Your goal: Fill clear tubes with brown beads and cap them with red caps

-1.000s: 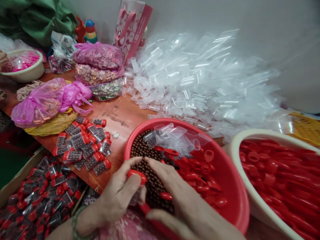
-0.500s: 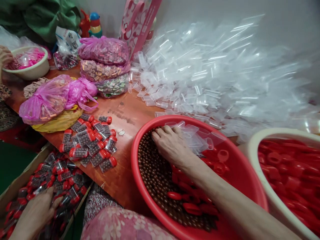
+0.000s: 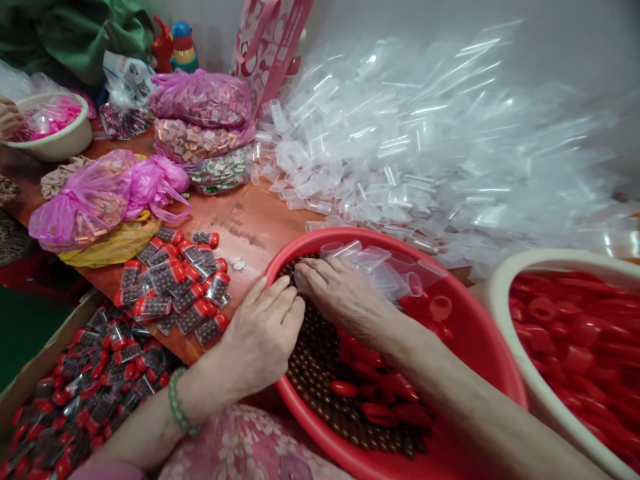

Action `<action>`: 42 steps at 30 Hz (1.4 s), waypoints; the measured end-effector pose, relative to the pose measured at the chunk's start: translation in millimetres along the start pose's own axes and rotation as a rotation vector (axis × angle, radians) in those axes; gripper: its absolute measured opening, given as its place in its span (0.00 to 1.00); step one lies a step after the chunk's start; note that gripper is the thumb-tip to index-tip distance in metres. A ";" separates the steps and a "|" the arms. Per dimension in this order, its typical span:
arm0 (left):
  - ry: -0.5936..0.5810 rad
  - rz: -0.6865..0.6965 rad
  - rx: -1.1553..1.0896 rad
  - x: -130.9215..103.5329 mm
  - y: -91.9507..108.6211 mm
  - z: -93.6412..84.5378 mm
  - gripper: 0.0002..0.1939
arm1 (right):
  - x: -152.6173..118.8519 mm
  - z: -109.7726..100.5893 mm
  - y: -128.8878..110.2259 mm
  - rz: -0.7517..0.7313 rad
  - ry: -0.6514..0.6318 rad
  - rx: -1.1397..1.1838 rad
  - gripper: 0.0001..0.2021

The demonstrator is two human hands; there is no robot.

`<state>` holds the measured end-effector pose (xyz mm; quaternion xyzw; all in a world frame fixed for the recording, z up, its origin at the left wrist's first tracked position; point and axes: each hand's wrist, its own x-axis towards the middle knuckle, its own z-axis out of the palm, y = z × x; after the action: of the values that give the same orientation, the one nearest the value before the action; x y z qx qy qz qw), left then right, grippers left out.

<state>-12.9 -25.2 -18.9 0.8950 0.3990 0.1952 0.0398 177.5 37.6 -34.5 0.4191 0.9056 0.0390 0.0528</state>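
Seen at the rim of the red basin (image 3: 477, 327): left hand (image 3: 265, 333) just beside right hand (image 3: 343, 293), fingers curled, grip impossible to tell; beneath, brown beads (image 3: 320, 373), near clear tubes (image 3: 380, 263). On desk (image 3: 250, 217): red-capped containers (image 3: 170, 280).

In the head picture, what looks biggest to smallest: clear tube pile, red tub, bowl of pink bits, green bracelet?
1. Clear tube pile and red tub: too alike to rank; the pile's edges blur.
2. Bowl of pink bits.
3. Green bracelet.

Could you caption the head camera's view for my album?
Left hand and right hand close together at a round red plastic basin holding glossy brown round beads and clear plastic tubes.
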 end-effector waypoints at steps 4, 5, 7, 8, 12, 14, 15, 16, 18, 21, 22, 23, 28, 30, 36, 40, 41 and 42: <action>-0.359 0.059 0.247 31.1 -7.5 0.2 0.24 | -4.7 2.6 -13.1 0.027 -0.086 0.107 0.10; -0.413 0.072 0.271 34.9 -7.5 -2.2 0.25 | -6.3 5.2 -15.6 0.038 -0.101 0.128 0.09; -0.484 0.094 0.271 37.5 -5.3 -9.4 0.30 | -9.7 10.9 -19.2 0.052 -0.117 0.165 0.08; -0.510 0.098 0.254 36.8 -3.6 -13.6 0.34 | -11.4 13.5 -20.2 0.055 -0.120 0.181 0.08; -0.651 0.117 0.160 31.8 4.3 -24.3 0.52 | -16.5 18.3 -19.5 0.060 -0.120 0.210 0.11; -0.683 0.103 0.173 30.6 8.5 -22.5 0.53 | -17.3 16.5 -17.0 0.065 -0.116 0.207 0.11; -0.686 0.093 0.192 30.0 10.7 -20.0 0.53 | -17.1 14.4 -15.5 0.068 -0.109 0.201 0.11; -0.684 0.084 0.213 29.2 13.1 -16.9 0.53 | -16.5 11.8 -13.8 0.070 -0.098 0.191 0.10; -0.674 0.071 0.246 26.0 18.3 -10.0 0.52 | -14.0 4.8 -9.9 0.067 -0.066 0.161 0.09; -0.607 0.074 0.281 16.9 27.9 -1.2 0.47 | -6.3 -5.8 -1.1 0.028 -0.018 0.098 0.08; -0.574 0.077 0.286 13.3 31.4 1.2 0.45 | -2.8 -8.1 2.6 0.006 -0.006 0.075 0.09; -0.541 0.080 0.284 10.0 35.0 3.5 0.43 | 1.0 -9.2 6.4 -0.015 0.003 0.052 0.10; -0.494 0.069 0.226 4.2 47.8 13.7 0.35 | 19.2 1.5 16.0 -0.132 0.007 0.005 0.13; -0.518 0.074 0.197 7.1 49.6 15.6 0.33 | 23.4 8.6 13.1 -0.204 -0.006 0.042 0.13; -0.614 0.054 0.123 16.4 49.6 11.1 0.29 | 15.9 12.5 14.4 -0.269 0.009 0.230 0.13; -0.638 0.052 0.089 17.5 48.5 6.2 0.28 | -1.2 4.0 26.0 -0.161 0.118 0.537 0.16; -0.636 0.049 0.085 17.4 48.2 5.2 0.28 | -5.4 2.0 27.5 -0.122 0.149 0.664 0.17; -0.625 0.048 0.084 17.3 48.0 4.4 0.27 | -9.1 0.3 28.1 -0.080 0.171 0.783 0.17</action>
<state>32.8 -44.8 -6.5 0.9218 0.3537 -0.1048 0.1190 204.6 48.9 -31.0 0.3669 0.8687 -0.2765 -0.1850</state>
